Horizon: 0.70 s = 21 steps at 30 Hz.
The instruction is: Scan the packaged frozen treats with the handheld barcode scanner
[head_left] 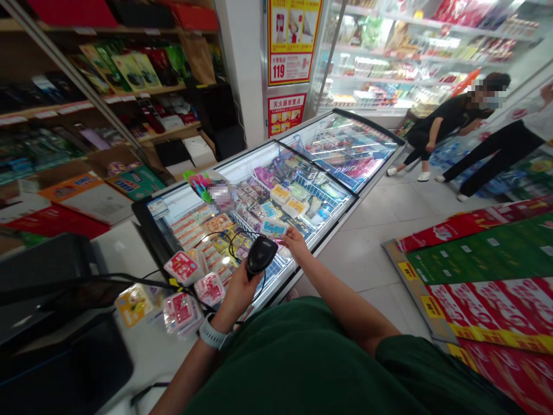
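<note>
A black corded barcode scanner is gripped in my left hand, its head tilted over the glass-topped chest freezer. My right hand pinches the edge of a small flat pack with a light-blue label, just beyond the scanner. Further packs stand on the freezer glass past it: two yellow-labelled tubs and another blue-labelled pack. Left of my left hand, several red-labelled plastic tubs and a yellow one sit on the counter and the freezer's near end.
A white counter with dark equipment lies at left. Stocked shelves rise behind it. Two people, one crouching, are at the far right by a lit display fridge. Stacked red and green cartons stand at right.
</note>
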Motion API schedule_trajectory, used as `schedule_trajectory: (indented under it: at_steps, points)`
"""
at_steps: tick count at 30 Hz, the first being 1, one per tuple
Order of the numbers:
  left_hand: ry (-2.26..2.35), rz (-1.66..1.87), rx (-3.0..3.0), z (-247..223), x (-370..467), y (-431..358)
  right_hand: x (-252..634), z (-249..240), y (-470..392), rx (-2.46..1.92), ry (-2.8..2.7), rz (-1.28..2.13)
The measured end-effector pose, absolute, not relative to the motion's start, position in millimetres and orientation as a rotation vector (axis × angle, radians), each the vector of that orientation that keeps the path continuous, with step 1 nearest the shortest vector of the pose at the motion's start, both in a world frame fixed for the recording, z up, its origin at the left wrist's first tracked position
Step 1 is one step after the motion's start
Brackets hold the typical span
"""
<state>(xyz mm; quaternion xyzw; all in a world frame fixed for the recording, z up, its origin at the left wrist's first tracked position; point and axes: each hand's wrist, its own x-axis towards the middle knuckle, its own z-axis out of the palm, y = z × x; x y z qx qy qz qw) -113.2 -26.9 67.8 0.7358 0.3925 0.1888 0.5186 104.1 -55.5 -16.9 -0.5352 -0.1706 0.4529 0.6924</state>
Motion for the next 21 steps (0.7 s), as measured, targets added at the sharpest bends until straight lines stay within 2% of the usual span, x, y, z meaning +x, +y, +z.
schedule_trajectory:
  at_steps: [21]
  points:
    - [1.066,0.608,1.635,75.3,-129.2,-20.8,108.9,-40.1,30.8,-1.273,-0.528,1.077]
